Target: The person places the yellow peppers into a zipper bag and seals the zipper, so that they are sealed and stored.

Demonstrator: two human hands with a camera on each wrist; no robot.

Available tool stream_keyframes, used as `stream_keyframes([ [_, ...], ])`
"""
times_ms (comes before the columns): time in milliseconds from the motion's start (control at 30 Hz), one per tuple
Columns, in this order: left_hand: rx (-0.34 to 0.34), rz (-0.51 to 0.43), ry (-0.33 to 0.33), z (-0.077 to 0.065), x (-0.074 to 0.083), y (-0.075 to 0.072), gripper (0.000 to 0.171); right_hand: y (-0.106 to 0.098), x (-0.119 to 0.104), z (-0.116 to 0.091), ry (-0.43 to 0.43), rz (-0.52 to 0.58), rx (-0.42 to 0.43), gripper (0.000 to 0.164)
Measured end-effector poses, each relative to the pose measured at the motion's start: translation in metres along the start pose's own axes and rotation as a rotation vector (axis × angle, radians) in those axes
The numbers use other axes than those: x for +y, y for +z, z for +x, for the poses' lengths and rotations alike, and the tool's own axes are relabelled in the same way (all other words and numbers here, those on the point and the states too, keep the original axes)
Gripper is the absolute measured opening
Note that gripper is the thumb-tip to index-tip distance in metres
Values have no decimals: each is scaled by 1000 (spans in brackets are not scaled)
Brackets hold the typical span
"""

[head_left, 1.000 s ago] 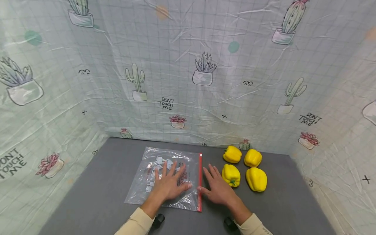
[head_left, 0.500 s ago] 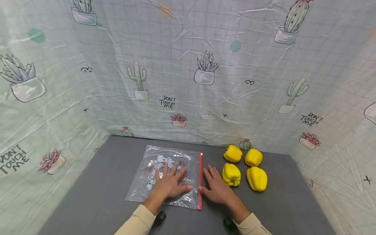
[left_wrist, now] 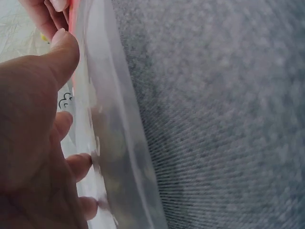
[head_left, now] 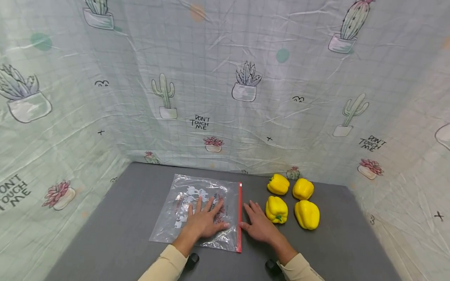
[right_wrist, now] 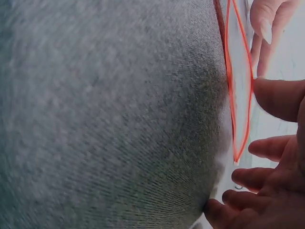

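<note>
A clear plastic zip bag (head_left: pixel 165 230) with a red zip edge and printed white shapes lies flat on the grey table. Spread across its top is my left hand (head_left: pixel 202 224), fingers straight and touching the plastic. My right hand (head_left: pixel 261 226) rests to the right of the zip edge, its thumb at the red strip and its fingers extended. In the right wrist view the red-edged mouth (right_wrist: pixel 250 95) of the bag gapes slightly near that thumb. Just right of this hand sits a yellow bell pepper (head_left: pixel 276 209), stem facing me. Neither hand holds anything.
More yellow bell peppers stand behind and to the right: one at the back (head_left: pixel 278 184), another at back right (head_left: pixel 303 189) and a larger one in front (head_left: pixel 307 214). A cactus-print cloth (head_left: pixel 211 97) walls the grey table (head_left: pixel 105 230) at the back and sides.
My hands stay nearly in place; the right thumb has shifted slightly to the right. The bag and the peppers have not moved, and the head view has swayed a little.
</note>
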State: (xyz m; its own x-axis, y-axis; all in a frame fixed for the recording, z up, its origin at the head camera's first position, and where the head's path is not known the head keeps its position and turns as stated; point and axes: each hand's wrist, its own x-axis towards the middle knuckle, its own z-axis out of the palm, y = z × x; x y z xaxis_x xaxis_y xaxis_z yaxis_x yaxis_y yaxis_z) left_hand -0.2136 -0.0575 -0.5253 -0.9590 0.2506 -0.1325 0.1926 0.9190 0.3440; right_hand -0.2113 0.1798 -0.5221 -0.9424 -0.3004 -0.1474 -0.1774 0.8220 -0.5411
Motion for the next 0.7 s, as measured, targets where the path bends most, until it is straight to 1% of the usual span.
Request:
stream_keyframes([
  [167, 2, 17, 11, 0, -2, 4, 84, 2, 3, 2, 27, 36, -14, 62],
  [267, 6, 38, 17, -1, -2, 5, 82, 3, 4, 4, 36, 43, -17, 62],
  [433, -2, 73, 19, 0, 0, 5, 80, 4, 4, 5, -3, 27, -18, 68],
  [567, -21, 70, 11, 0, 2, 4, 82, 5, 2, 4, -30, -12, -33, 70],
  [600, -19, 66, 16, 1, 3, 3, 83, 5, 2, 4, -28, -23, -36, 70],
  [667, -13, 56, 45, 3, 6, 0, 84, 5, 1, 4, -34, -35, -29, 69],
  [700, 5, 38, 84, 6, 5, 1, 85, 5, 1, 3, -37, -36, -23, 69],
])
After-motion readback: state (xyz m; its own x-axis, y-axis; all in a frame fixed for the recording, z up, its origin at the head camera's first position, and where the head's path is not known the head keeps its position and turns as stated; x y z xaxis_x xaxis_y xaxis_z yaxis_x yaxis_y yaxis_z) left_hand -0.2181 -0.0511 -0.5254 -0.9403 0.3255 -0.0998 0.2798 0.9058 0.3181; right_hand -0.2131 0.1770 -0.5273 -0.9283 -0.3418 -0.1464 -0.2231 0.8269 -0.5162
